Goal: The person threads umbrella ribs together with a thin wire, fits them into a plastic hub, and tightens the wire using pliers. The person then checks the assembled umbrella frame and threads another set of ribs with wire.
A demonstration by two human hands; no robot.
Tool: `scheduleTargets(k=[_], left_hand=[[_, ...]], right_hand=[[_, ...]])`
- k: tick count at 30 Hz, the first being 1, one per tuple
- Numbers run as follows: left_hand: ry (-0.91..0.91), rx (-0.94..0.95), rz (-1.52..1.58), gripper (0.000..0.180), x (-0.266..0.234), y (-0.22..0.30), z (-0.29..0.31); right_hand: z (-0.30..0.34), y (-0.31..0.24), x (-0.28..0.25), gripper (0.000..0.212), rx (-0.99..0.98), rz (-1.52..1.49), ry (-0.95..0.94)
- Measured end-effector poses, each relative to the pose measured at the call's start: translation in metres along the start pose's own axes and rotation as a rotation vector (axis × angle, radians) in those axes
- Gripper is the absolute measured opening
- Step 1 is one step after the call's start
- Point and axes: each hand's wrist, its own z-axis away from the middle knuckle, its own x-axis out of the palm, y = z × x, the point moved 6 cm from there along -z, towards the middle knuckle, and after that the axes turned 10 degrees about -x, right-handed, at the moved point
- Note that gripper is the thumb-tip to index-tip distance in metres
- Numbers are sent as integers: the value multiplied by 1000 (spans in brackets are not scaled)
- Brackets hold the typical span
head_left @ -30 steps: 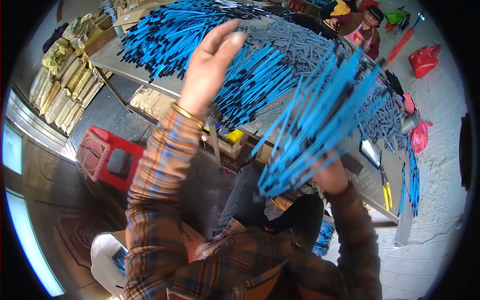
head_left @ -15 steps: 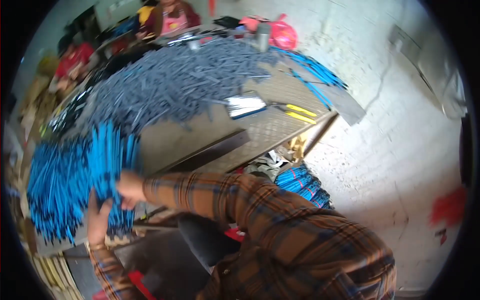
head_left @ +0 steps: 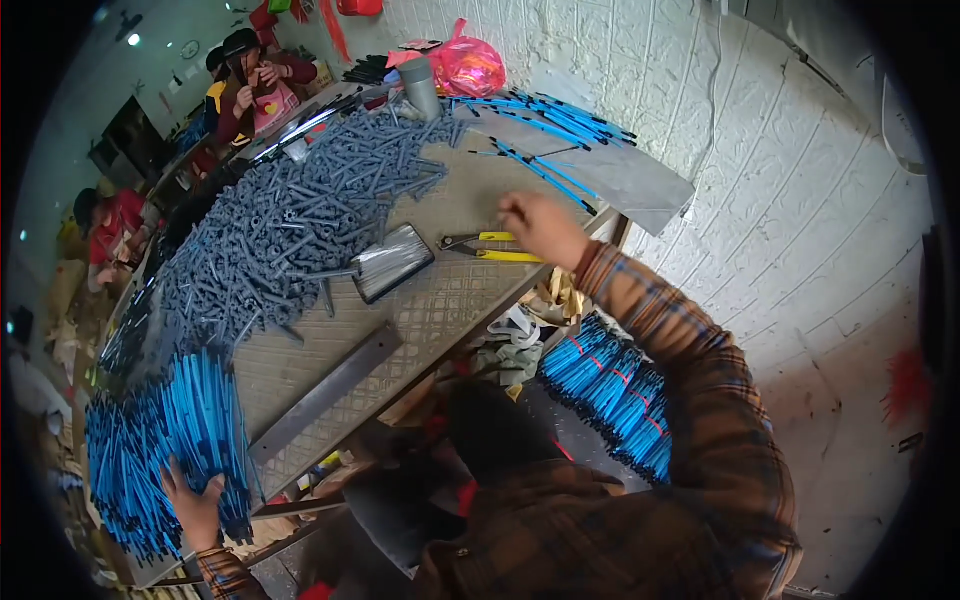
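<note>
At the lower left, my left hand (head_left: 195, 505) rests against the near side of a heap of thin blue rods with black ends (head_left: 200, 410), thumb and fingers spread. My right hand (head_left: 545, 230) is over the table's right side, fingers curled in; whether anything small is inside them is hidden. Beside and partly under it lie yellow-handled pliers (head_left: 490, 255), jaws to the left. Just beyond, a few loose blue rods (head_left: 545, 178) lie near the table edge. Left of the pliers is a shallow dark tray of thin shiny pins (head_left: 393, 262).
A large pile of grey plastic tubes (head_left: 290, 215) covers the table's middle. A flat metal bar (head_left: 328, 393) lies along the near edge. More blue rods (head_left: 560, 120), a grey canister (head_left: 418, 88) and a pink bag (head_left: 470, 65) stand behind. Tied rod bundles (head_left: 610, 390) sit below; people work far left.
My right hand has left the blue rod heap and swung far right to the pliers. My left hand stays at the heap. The view has shifted, showing more of the far side.
</note>
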Motion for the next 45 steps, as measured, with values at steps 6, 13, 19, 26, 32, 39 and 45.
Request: scheduleTargets(k=[6,13,19,26,32,39,45], left_hand=[[-323,315,1160,37,-61,203,36],[-1047,952,1951,50,-106,375,128],[-968,615,1944,39,-73,386,126],[-869,326,1905,28,-33,407,120],[-803,123,1930,25,-5,417,110],[-465,-44,1991,21,40,448,92],[-700,189,2071,22,53,432,82]], right_hand=[[13,100,-37,26,215,525,-131],[6,145,-17,19,118,770,-330],[15,144,-29,20,121,593,-176],[31,113,-42,24,124,347,-70],[51,70,-72,26,11,235,96],[71,-18,-74,27,-400,250,5],[61,-23,-68,25,-375,-59,-94]])
